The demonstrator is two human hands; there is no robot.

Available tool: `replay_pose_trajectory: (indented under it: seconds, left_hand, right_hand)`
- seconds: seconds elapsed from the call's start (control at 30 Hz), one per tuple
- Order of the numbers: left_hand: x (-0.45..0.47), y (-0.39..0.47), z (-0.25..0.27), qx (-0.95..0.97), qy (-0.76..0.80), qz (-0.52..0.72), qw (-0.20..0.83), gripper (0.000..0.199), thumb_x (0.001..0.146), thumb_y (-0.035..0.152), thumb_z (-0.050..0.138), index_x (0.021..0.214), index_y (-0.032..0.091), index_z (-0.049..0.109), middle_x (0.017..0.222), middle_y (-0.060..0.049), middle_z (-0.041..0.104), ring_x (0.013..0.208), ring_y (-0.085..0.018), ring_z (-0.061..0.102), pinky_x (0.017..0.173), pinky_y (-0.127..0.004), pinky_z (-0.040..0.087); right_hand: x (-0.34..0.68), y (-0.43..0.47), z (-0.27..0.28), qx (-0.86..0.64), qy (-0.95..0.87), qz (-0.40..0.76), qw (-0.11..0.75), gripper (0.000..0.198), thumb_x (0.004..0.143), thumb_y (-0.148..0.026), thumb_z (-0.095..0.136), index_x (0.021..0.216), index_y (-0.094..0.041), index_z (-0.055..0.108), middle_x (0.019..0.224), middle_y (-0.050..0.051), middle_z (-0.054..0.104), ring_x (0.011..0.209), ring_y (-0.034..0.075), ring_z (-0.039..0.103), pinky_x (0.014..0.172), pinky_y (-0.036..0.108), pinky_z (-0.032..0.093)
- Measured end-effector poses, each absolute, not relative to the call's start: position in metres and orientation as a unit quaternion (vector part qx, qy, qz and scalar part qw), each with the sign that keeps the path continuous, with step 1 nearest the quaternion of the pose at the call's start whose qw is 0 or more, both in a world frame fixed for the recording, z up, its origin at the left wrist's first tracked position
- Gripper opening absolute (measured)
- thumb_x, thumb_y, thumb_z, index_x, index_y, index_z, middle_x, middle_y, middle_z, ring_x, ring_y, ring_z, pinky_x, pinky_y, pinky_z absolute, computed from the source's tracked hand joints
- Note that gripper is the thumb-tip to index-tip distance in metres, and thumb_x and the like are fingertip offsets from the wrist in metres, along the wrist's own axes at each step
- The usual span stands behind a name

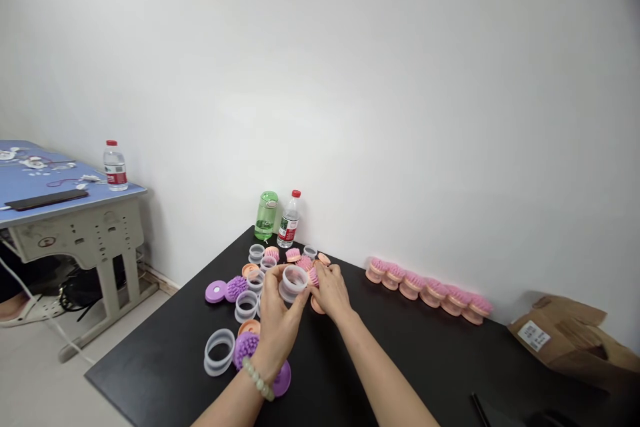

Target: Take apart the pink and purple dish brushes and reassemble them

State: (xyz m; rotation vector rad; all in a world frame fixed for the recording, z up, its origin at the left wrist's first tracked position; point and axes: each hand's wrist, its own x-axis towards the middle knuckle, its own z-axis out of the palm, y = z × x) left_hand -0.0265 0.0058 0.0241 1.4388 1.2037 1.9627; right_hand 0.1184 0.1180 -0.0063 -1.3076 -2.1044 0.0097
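Observation:
My left hand [277,310], with a beaded bracelet at the wrist, is closed around a translucent plastic ring [294,280], held above the black table. Beside it, my right hand [330,288] pinches a pink bristled brush head [313,276] close to the ring's right side. Its fingertips partly hide that piece. Under and around my hands lie loose parts: more translucent rings [246,307], purple bristled heads [236,289], a purple round cap [215,291], orange round bases [249,327] and pink bristled heads [293,255].
Several pink-topped brushes [411,284] stand in a row along the wall on the black table [165,347]. A green bottle [267,215] and a water bottle [289,220] stand at the back corner. A brown paper bag [575,340] lies right; a blue table [60,180] stands left.

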Motion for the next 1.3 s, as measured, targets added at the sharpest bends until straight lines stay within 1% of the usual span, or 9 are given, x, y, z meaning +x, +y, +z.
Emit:
replay_pose_trajectory:
  seconds: [0.1,0.2,0.37,0.43,0.53,0.67,0.8,1.0,1.3]
  left_hand:
    - [-0.027,0.007,0.023,0.522,0.42,0.709,0.219,0.035,0.087,0.031,0.066,0.116,0.021,0.05,0.109,-0.007,0.06,0.102,-0.024,0.062,0.09,-0.039,0.048]
    - [-0.028,0.005,0.026,0.53,0.434,0.699,0.204,0.033,0.083,0.025,0.069,0.113,0.022,0.054,0.109,-0.006,0.06,0.103,-0.025,0.06,0.092,-0.04,0.046]
    - [-0.025,0.004,0.029,0.555,0.43,0.663,0.26,0.039,0.073,0.018,0.073,0.11,0.022,0.062,0.111,-0.007,0.062,0.111,-0.029,0.058,0.095,-0.043,0.045]
    - [-0.022,0.003,0.026,0.567,0.433,0.63,0.308,0.042,0.067,0.013,0.075,0.107,0.022,0.064,0.111,-0.006,0.063,0.11,-0.029,0.059,0.093,-0.042,0.046]
    - [-0.013,0.001,0.02,0.587,0.428,0.577,0.372,0.047,0.062,0.005,0.075,0.105,0.022,0.066,0.111,-0.006,0.062,0.107,-0.028,0.06,0.089,-0.039,0.048]
    - [-0.002,-0.008,0.019,0.638,0.412,0.519,0.392,0.051,0.058,-0.001,0.075,0.103,0.023,0.068,0.11,-0.005,0.062,0.104,-0.026,0.06,0.086,-0.035,0.048]
    - [0.005,-0.018,0.024,0.694,0.381,0.485,0.372,0.048,0.061,0.005,0.081,0.103,0.024,0.068,0.109,-0.005,0.062,0.106,-0.026,0.058,0.093,-0.038,0.046]
    - [0.007,-0.025,0.029,0.725,0.355,0.474,0.353,0.039,0.069,0.023,0.087,0.103,0.023,0.068,0.103,-0.005,0.061,0.099,-0.025,0.06,0.087,-0.036,0.048]
    - [0.006,-0.031,0.03,0.741,0.364,0.447,0.344,0.043,0.069,0.014,0.083,0.106,0.022,0.065,0.099,-0.001,0.068,0.091,-0.022,0.063,0.082,-0.032,0.048]
  right_hand:
    - [0.115,0.118,-0.005,-0.489,-0.811,0.012,0.323,0.051,0.067,-0.007,0.074,0.116,-0.02,0.068,0.112,0.014,0.072,0.107,0.035,0.057,0.095,0.048,0.048]
    - [0.12,0.106,-0.003,-0.478,-0.806,0.028,0.347,0.054,0.065,-0.011,0.076,0.118,-0.02,0.068,0.114,0.012,0.07,0.112,0.034,0.057,0.099,0.047,0.048]
    - [0.152,0.07,0.001,-0.495,-0.756,0.061,0.423,0.047,0.079,-0.028,0.069,0.125,-0.022,0.062,0.116,0.01,0.068,0.108,0.028,0.065,0.094,0.043,0.054]
    - [0.169,0.051,0.003,-0.502,-0.72,0.108,0.467,0.045,0.081,-0.033,0.067,0.125,-0.022,0.061,0.115,0.009,0.069,0.105,0.026,0.068,0.088,0.04,0.057]
    - [0.188,0.02,0.006,-0.49,-0.643,0.238,0.538,0.05,0.077,-0.035,0.072,0.124,-0.022,0.062,0.12,0.01,0.069,0.108,0.026,0.068,0.088,0.037,0.058]
    - [0.196,-0.016,0.004,-0.476,-0.596,0.319,0.563,0.053,0.069,-0.031,0.078,0.12,-0.021,0.065,0.119,0.01,0.068,0.109,0.027,0.068,0.09,0.036,0.059]
    - [0.195,-0.033,-0.004,-0.477,-0.613,0.294,0.557,0.051,0.069,-0.025,0.08,0.118,-0.023,0.067,0.118,0.01,0.068,0.108,0.027,0.068,0.09,0.037,0.06]
    - [0.194,-0.042,-0.005,-0.47,-0.641,0.244,0.555,0.055,0.067,-0.024,0.085,0.119,-0.026,0.068,0.118,0.009,0.067,0.105,0.028,0.07,0.087,0.037,0.062]
    - [0.19,-0.051,0.007,-0.452,-0.664,0.199,0.561,0.046,0.067,-0.039,0.088,0.108,-0.025,0.072,0.105,0.008,0.068,0.09,0.026,0.071,0.077,0.033,0.063]
